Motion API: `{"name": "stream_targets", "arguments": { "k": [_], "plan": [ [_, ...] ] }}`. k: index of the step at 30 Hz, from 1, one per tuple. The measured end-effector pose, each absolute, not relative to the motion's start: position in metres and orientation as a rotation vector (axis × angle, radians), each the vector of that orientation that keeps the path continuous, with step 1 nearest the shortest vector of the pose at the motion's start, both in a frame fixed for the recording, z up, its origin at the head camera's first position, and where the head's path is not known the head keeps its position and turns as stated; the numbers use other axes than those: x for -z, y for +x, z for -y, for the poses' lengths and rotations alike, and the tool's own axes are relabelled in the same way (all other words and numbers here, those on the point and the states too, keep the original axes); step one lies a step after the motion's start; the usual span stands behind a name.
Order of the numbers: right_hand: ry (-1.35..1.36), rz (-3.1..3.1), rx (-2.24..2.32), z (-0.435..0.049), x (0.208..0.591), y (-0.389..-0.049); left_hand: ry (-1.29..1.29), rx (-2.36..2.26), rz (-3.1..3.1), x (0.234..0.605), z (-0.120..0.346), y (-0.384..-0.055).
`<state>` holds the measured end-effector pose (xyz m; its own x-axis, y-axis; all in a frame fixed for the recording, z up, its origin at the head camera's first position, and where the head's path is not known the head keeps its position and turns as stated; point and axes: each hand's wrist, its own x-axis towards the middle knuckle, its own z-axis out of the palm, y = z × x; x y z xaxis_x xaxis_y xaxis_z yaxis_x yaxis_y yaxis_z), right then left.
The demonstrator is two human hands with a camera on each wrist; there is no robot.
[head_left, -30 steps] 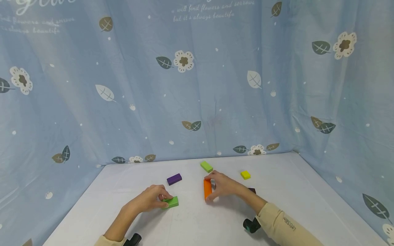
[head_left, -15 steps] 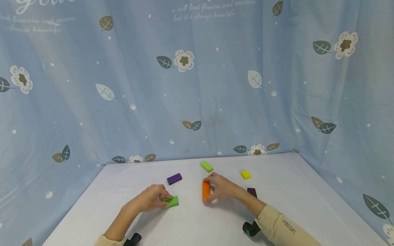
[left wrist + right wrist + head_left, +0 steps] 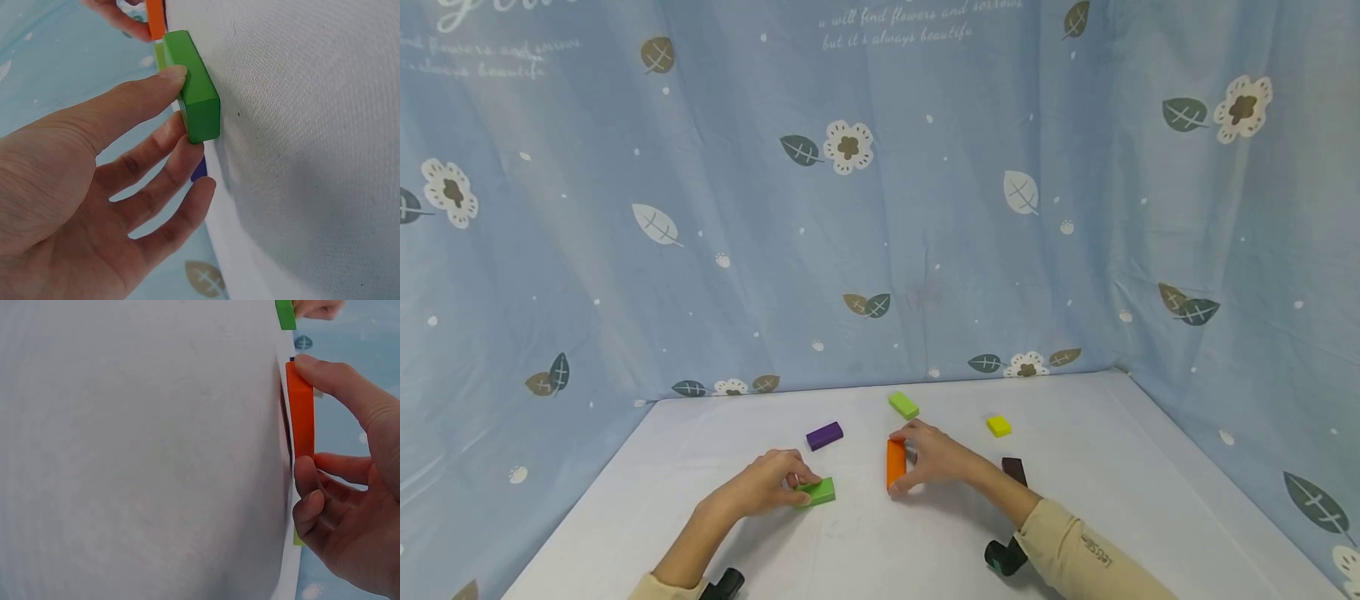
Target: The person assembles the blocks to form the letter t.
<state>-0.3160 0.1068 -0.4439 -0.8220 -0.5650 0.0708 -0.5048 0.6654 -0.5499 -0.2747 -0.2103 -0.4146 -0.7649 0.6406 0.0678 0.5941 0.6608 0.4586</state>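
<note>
Left hand [image 3: 771, 485], toward the left of the white-covered worktop [image 3: 865, 554], pinches one end of the green block [image 3: 823, 492] between thumb and fingers; both have kept their place over the last second. Just beyond lies the purple block [image 3: 825, 436], untouched. Further right, the orange block [image 3: 896, 465] is gripped end to end by the right hand [image 3: 938, 457], thumb at the near end, fingers at the far end; whether its underside meets the worktop cannot be told. Orange block and right hand have shifted leftward, narrowing the gap to the green block, though the two remain apart. Judged from this, the right hand supplies the motion while the left steadies its piece. Beyond the orange block lies the lime block [image 3: 903, 405]; rightmost are the yellow block [image 3: 998, 426] and, partly behind the forearm, the dark block [image 3: 1012, 468], now more exposed.
</note>
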Motion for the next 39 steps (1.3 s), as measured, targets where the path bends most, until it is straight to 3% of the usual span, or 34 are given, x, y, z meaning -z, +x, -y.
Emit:
{"name": "stream_targets", "arguments": {
  "k": [39],
  "plan": [
    [-0.838, -2.749, 0.76, -0.104, 0.438, -0.306, 1.026, -0.71, -2.763, 0.417, 0.211, -0.277]
  ]
}}
